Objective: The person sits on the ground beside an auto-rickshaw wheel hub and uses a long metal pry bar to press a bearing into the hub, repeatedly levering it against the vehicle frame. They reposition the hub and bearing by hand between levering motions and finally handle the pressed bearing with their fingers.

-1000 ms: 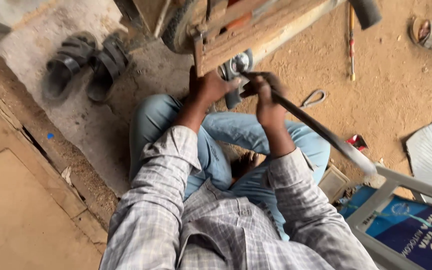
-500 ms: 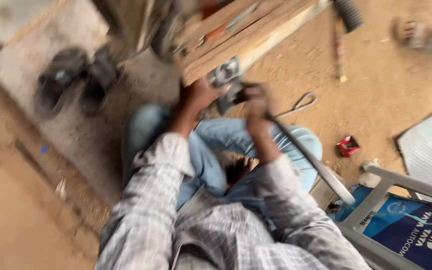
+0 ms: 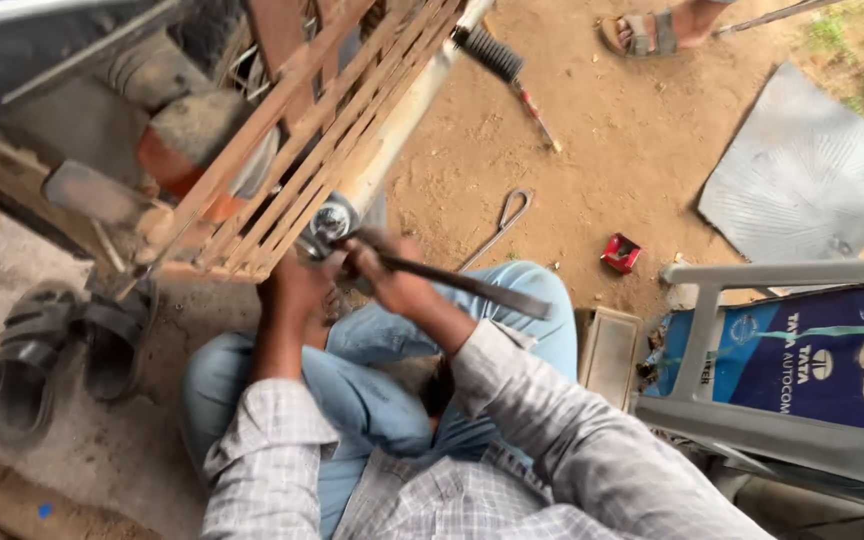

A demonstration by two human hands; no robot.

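On the sandy ground, between the person's folded knees, the work sits close under a slatted wooden frame (image 3: 282, 170). At the frame's lower edge a pale tube (image 3: 392, 130) runs down to a round metal end fitting (image 3: 330, 222), and both hands meet there. The right hand (image 3: 392, 285) is wrapped firmly round a long dark metal bar (image 3: 472, 285), near the end that bears on the fitting; the rest of the bar reaches out over the right knee. The left hand (image 3: 297, 290) is closed just under the fitting, though what it grips is hidden by the fingers.

The bar looks stiff and fairly heavy, a plain steel strip that would not bend, and probably grimy, so slippery rather than fragile. Holding it farther out along its free end would likely give more leverage than the present hold close to the fitting.

Around the person, the ground is loose brown earth, uneven and dusty. A pair of dark sandals (image 3: 52, 345) lies on the concrete strip at the left edge, a bent wire loop (image 3: 502, 225) and a small red packet (image 3: 620, 252) lie beyond the knees, and a grey plastic chair (image 3: 782, 360) stands near on the right.
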